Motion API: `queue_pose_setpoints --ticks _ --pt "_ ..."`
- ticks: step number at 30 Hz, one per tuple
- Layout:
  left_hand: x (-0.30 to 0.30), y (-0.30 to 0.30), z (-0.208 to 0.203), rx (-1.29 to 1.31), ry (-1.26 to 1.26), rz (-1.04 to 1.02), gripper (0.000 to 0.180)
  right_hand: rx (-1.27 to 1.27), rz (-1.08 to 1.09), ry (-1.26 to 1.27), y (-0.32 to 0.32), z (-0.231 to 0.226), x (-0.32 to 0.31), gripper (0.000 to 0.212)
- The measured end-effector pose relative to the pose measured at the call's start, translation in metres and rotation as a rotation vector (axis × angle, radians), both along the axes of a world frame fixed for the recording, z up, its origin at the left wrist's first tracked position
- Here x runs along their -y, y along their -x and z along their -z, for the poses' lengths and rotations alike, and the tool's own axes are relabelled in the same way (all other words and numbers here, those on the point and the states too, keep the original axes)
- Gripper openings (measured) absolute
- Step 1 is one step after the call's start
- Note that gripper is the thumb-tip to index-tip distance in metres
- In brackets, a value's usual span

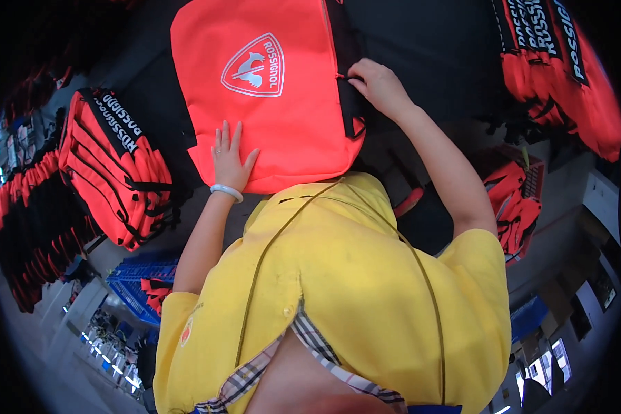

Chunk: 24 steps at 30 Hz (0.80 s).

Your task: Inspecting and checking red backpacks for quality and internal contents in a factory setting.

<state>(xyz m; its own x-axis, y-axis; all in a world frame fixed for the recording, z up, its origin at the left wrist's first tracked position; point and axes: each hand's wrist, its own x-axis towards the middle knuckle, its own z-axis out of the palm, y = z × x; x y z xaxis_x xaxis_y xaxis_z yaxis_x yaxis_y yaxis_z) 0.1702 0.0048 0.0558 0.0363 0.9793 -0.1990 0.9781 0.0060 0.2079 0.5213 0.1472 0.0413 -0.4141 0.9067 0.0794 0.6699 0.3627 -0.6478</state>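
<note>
A bright red backpack (283,131) with a pale shield-shaped emblem (255,65) lies face up in front of me, its bottom edge close to my body. My left hand (231,164) rests flat on its lower left part, fingers spread, a pale bangle (227,192) at the wrist. Along the black right side, my right hand (381,86) is closed, thumb and fingertips pinched at a small zipper pull (340,76) beside the red front panel. The fingers partly hide what they grip.
Stacked red and black backpacks (107,165) stand at left, with more (552,76) at far right. A blue crate (141,286) sits low left. A red crate (533,179) holding red pieces is at right. The dark work surface (421,41) extends behind the backpack.
</note>
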Motion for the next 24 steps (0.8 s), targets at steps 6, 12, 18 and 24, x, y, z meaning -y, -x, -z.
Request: queue_pose_setpoints --ticks 6,12,18,24 --pt "-0.081 -0.061 -0.042 0.538 -0.111 -0.025 0.023 0.114 0.0 -0.015 0.013 -0.006 -0.009 0.014" --pt "-0.188 -0.176 -0.032 0.154 0.037 -0.019 0.045 0.232 -0.035 0.114 0.013 -0.016 0.002 0.022" --pt "-0.21 -0.169 0.005 0.018 0.163 -0.031 0.042 0.18 -0.127 -0.106 0.034 -0.041 0.076 0.013" --pt "-0.176 -0.122 -0.07 0.596 -0.035 0.05 0.034 -0.096 0.097 0.064 0.019 -0.088 0.104 0.019"
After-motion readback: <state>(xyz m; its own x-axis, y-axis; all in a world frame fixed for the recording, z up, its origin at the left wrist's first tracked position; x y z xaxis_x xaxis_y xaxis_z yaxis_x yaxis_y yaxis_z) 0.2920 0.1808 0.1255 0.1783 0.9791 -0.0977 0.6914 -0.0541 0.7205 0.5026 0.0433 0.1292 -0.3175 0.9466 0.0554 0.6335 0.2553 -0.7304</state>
